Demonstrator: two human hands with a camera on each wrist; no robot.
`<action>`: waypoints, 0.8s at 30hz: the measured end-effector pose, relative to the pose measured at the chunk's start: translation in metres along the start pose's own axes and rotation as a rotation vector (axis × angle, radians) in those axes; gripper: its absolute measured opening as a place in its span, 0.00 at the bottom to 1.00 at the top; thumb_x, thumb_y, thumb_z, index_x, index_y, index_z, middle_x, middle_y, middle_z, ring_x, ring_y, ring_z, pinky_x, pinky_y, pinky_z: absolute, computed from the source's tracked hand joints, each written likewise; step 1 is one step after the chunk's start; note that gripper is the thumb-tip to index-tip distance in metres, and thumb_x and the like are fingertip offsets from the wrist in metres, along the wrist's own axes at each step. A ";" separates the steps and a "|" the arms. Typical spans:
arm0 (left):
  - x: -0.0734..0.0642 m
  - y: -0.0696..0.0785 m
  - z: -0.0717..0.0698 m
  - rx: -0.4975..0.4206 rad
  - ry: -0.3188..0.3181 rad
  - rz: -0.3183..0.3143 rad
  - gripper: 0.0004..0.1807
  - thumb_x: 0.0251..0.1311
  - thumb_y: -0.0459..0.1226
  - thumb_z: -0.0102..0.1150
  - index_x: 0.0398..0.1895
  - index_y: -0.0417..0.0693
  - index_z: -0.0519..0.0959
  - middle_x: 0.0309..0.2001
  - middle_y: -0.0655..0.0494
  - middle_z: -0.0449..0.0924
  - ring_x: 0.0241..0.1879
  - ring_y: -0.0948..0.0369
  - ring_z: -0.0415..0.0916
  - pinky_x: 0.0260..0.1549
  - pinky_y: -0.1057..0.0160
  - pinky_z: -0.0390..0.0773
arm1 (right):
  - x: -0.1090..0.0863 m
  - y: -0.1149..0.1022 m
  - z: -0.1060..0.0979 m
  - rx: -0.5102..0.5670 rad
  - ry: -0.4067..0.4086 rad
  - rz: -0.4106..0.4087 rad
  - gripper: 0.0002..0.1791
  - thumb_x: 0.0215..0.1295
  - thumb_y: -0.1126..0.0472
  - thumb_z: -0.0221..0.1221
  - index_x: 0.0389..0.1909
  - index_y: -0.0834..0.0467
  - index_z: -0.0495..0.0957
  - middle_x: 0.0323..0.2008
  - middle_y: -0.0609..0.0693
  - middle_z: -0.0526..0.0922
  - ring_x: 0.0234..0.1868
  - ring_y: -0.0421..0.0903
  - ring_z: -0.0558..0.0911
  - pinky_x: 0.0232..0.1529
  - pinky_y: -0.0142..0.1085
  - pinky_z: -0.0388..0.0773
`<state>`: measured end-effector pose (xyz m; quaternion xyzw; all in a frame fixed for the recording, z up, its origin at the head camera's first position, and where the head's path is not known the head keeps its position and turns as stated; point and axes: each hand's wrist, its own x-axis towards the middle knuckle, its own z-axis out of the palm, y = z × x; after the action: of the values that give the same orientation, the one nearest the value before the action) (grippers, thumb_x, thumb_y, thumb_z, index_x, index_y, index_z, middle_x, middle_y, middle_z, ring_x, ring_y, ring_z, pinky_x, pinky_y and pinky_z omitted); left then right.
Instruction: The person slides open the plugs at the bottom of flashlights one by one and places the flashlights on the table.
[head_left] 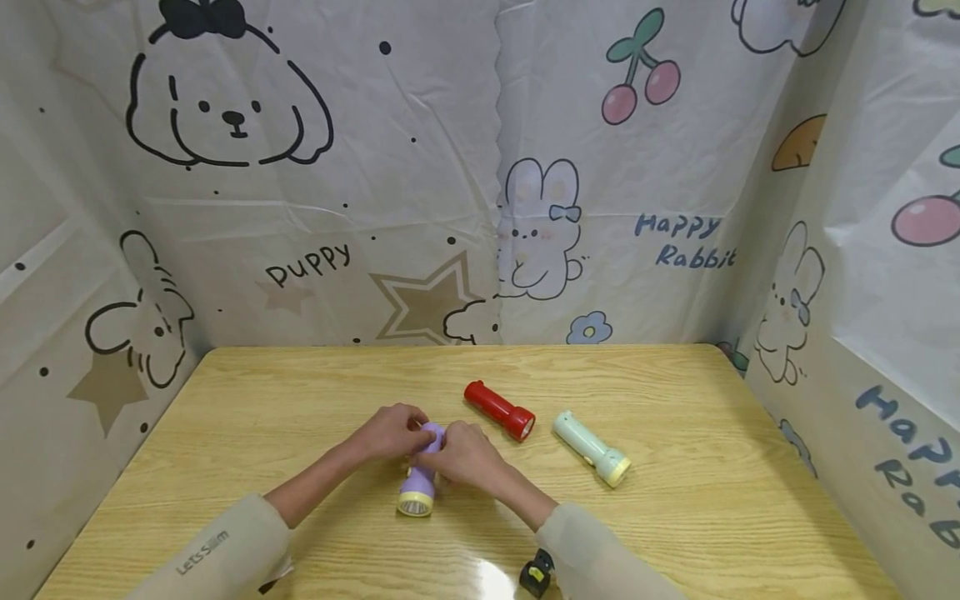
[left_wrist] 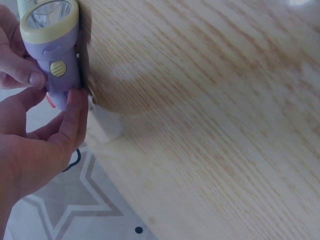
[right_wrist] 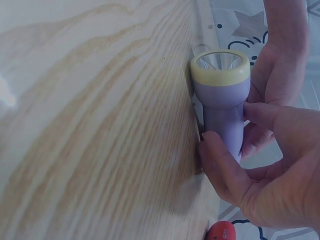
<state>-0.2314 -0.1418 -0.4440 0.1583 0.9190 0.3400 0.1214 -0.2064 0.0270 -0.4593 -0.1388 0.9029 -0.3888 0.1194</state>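
Both hands hold a purple flashlight [head_left: 420, 482] with a pale yellow rim round its lens, which points toward the person. At its tail end, the left hand [head_left: 392, 432] pinches the body between thumb and fingers. The right hand [head_left: 468, 454] grips the barrel from the other side, its thumb across it. In the left wrist view, a yellow switch [left_wrist: 58, 69] shows on the barrel of the flashlight, just ahead of the left fingertips [left_wrist: 75, 97]. The right wrist view has the right thumb and fingers round the barrel, below the yellow rim [right_wrist: 220, 76].
A red flashlight [head_left: 498, 410] lies just beyond the right hand. Farther right is a mint green flashlight [head_left: 592, 448] with a yellow rim. A small black object [head_left: 536, 573] sits by the right sleeve on the wooden table [head_left: 300, 383]. Printed cloth [head_left: 420, 167] hangs behind.
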 end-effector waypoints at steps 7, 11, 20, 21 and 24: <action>-0.002 0.001 -0.001 -0.021 -0.001 -0.010 0.17 0.61 0.38 0.63 0.47 0.32 0.82 0.40 0.47 0.84 0.37 0.57 0.78 0.35 0.60 0.81 | 0.000 0.000 0.001 0.031 -0.013 -0.002 0.24 0.59 0.48 0.68 0.10 0.53 0.72 0.07 0.44 0.74 0.10 0.39 0.71 0.11 0.27 0.61; -0.001 -0.001 0.001 -0.028 0.007 -0.012 0.18 0.60 0.38 0.62 0.47 0.31 0.82 0.40 0.46 0.84 0.37 0.57 0.79 0.35 0.60 0.81 | 0.000 0.000 0.002 0.060 -0.021 0.008 0.22 0.59 0.50 0.68 0.12 0.54 0.73 0.08 0.44 0.74 0.10 0.38 0.71 0.10 0.26 0.61; 0.001 -0.004 0.003 -0.053 0.029 -0.021 0.17 0.60 0.38 0.62 0.47 0.32 0.83 0.40 0.46 0.84 0.35 0.58 0.78 0.32 0.62 0.80 | -0.001 -0.002 0.003 0.042 -0.011 0.007 0.21 0.59 0.50 0.68 0.13 0.54 0.73 0.09 0.44 0.74 0.10 0.37 0.70 0.10 0.26 0.61; 0.001 -0.004 0.004 -0.056 0.033 -0.021 0.17 0.60 0.37 0.62 0.47 0.32 0.83 0.40 0.46 0.84 0.35 0.58 0.78 0.32 0.62 0.80 | 0.000 -0.002 0.003 0.040 -0.008 0.006 0.22 0.59 0.50 0.69 0.13 0.54 0.74 0.09 0.45 0.74 0.11 0.38 0.71 0.10 0.26 0.61; 0.000 -0.004 0.004 -0.065 0.040 -0.021 0.16 0.60 0.37 0.62 0.46 0.32 0.83 0.40 0.46 0.85 0.35 0.58 0.78 0.32 0.62 0.80 | 0.000 -0.002 0.003 0.045 -0.009 0.012 0.22 0.59 0.49 0.69 0.13 0.54 0.74 0.10 0.47 0.76 0.11 0.38 0.73 0.11 0.26 0.62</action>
<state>-0.2313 -0.1422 -0.4499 0.1378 0.9114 0.3713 0.1118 -0.2050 0.0242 -0.4597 -0.1325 0.8942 -0.4076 0.1289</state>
